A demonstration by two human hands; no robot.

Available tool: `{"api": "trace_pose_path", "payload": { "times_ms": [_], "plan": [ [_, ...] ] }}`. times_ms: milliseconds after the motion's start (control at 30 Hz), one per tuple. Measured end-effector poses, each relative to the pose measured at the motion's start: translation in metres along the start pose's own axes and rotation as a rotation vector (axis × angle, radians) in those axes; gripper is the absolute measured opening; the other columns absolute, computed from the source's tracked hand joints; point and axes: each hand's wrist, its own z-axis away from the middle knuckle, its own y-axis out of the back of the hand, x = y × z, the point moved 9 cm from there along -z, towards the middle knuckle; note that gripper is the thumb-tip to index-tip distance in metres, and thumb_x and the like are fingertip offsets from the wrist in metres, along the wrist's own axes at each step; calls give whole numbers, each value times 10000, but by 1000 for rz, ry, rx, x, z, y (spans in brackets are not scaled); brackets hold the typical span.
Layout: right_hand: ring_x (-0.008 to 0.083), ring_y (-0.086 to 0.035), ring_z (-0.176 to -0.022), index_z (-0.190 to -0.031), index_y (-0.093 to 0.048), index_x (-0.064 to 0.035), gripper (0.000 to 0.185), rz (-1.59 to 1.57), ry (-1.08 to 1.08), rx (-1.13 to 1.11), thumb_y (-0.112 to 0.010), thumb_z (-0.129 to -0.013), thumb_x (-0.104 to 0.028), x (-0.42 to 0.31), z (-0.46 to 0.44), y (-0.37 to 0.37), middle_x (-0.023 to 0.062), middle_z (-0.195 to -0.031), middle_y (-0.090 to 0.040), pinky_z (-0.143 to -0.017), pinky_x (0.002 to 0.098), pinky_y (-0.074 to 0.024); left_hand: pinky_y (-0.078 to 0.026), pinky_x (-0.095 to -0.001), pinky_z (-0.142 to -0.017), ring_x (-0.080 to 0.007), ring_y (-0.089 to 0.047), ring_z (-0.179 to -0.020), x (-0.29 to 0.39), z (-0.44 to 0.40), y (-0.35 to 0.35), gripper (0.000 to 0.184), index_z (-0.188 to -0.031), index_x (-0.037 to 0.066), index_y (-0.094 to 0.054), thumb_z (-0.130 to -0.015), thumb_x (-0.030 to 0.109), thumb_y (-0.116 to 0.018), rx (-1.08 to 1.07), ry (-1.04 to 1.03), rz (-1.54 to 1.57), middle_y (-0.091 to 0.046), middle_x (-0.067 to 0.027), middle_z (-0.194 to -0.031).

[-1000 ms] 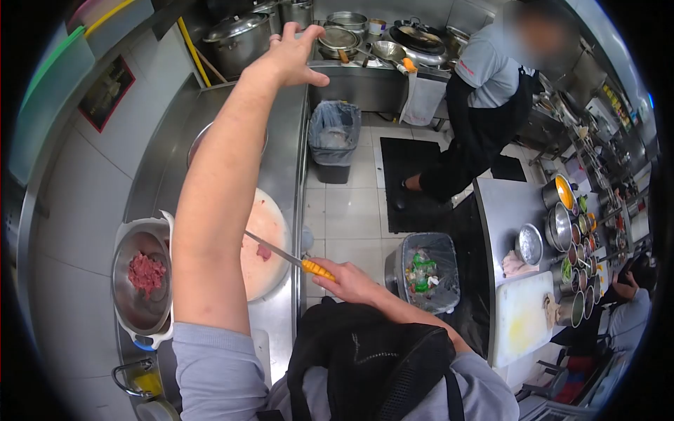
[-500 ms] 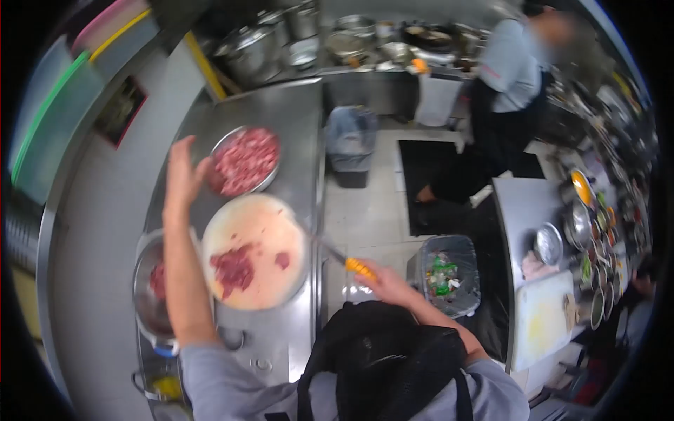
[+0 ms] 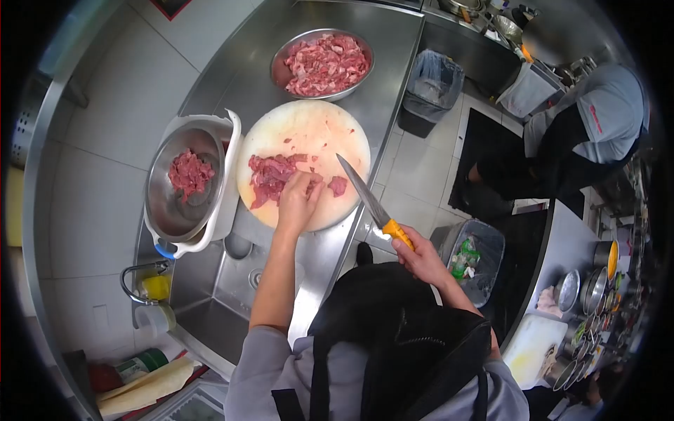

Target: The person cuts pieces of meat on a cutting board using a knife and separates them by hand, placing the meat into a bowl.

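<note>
The yellow-handled kitchen knife [image 3: 367,197] slants diagonally, tip aimed forward-left over the right part of the round cutting board [image 3: 305,123], its handle out past the edge of the steel surface [image 3: 386,35]. The board's far half is mostly bare. The right hand's [image 3: 423,258] grip is wrapped round the handle. The left hand's [image 3: 302,200] grip is bunched beside the red meat [image 3: 269,177]; whether it pinches any, I cannot tell.
</note>
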Motion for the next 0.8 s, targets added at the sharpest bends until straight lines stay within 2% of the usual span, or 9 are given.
{"api": "trace_pose_path", "payload": {
  "times_ms": [67,133,267,433,500,633,700,800],
  "plan": [
    [82,-560,-670,-1584,-555,-74,517,-26,-53,-22,-645,-1154,-347,8,-1,-7,-16,-805,-595,-612,284,-485,-595,-445,-851,-352,-733,-988,6,-7,0,165,-1077,41,-760,-931,69,-831,-23,-17,-19,-732,-149,-1018],
    [82,-558,-645,-1591,-542,-77,525,-75,-119,-41,-634,-1158,-361,21,5,-18,-12,-793,-597,-585,288,-478,-596,-446,-858,-341,-729,-1003,34,-6,-4,165,-1075,60,-764,-925,72,-833,-37,-232,-147,-739,-110,-1047],
    [91,-553,-610,-1596,-524,-81,541,-25,-105,-61,-599,-1169,-406,23,3,-27,1,-776,-599,-555,295,-474,-596,-446,-861,-333,-722,-1009,16,-7,-27,180,-1081,73,-767,-916,75,-840,-166,-202,-115,-743,-77,-1072],
    [105,-558,-605,-1591,-519,-66,558,26,-93,-47,-578,-1173,-431,29,7,-31,11,-771,-601,-557,302,-478,-593,-435,-849,-316,-700,-992,12,-8,-29,148,-1046,87,-780,-914,88,-846,-115,-263,-123,-740,-66,-1058],
    [69,-530,-598,-1610,-500,-106,524,10,-153,-74,-569,-1182,-401,31,10,-33,-19,-775,-582,-553,266,-454,-591,-433,-845,-313,-696,-990,11,-9,-31,138,-1033,92,-783,-912,88,-848,-126,-286,-136,-741,-61,-1049],
    [77,-537,-603,-1599,-507,-114,514,54,-94,-48,-551,-1186,-417,30,12,-34,-16,-775,-584,-557,272,-458,-591,-423,-824,-309,-701,-971,13,-9,-33,129,-1012,105,-788,-904,93,-858,-135,-296,-146,-751,-48,-1024],
    [174,-642,-721,-1571,-503,-17,554,104,-100,-62,-539,-1185,-413,22,13,-35,57,-800,-627,-700,370,-535,-591,-421,-816,-309,-708,-959,11,-6,-34,129,-1010,107,-789,-903,94,-860,-121,-297,-134,-757,-50,-1019],
    [202,-658,-733,-1548,-513,-11,542,163,-97,-41,-542,-1182,-411,11,3,-35,83,-823,-649,-730,394,-547,-593,-419,-803,-306,-719,-941,9,-5,-32,122,-1001,103,-790,-902,95,-862,-96,-296,-116,-767,-56,-1012]
  ]
}}
